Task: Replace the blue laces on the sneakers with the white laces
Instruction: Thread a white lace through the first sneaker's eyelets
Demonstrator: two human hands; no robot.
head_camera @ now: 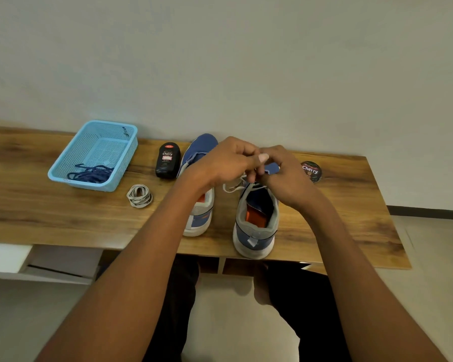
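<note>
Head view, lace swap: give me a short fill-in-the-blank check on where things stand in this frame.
1. The blue laces lie inside the ____.
2. Both hands, left hand and right hand, work a white lace at the sneaker on the person's ____ side.
3. The coiled spare white lace lies on the ____, beside the basket.

Missing words: basket; right; table

Soft even light, slight blur, wide-angle bending at edges.
</note>
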